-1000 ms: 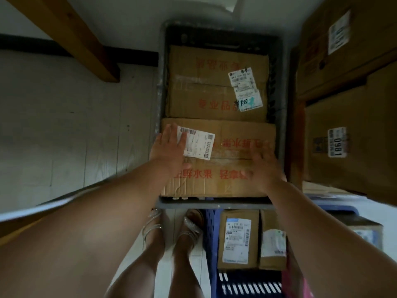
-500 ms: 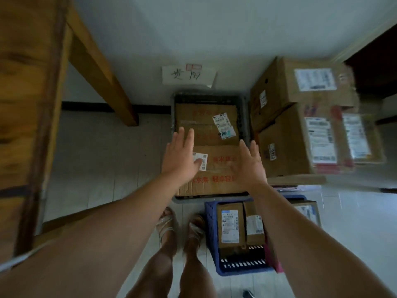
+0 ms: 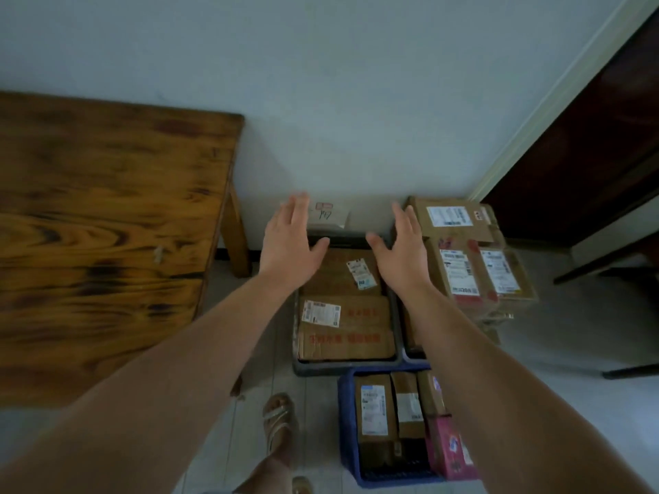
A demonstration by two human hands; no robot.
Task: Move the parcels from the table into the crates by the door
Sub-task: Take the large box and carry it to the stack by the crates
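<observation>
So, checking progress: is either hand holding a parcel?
No, the left hand and right hand are both open and empty, above the grey crate.

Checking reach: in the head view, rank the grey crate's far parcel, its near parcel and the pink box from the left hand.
From the left hand:
1. Far parcel, beside the thumb.
2. Near parcel, toward the person.
3. Pink box, low right.

Brown cardboard parcels [image 3: 347, 329] printed with red lettering and white labels fill a grey crate [image 3: 342, 368], beside a blue crate [image 3: 346, 429] holding a pink box [image 3: 447, 447]. The amber table [image 3: 107, 226] shows dark, swirling wood grain.
</observation>
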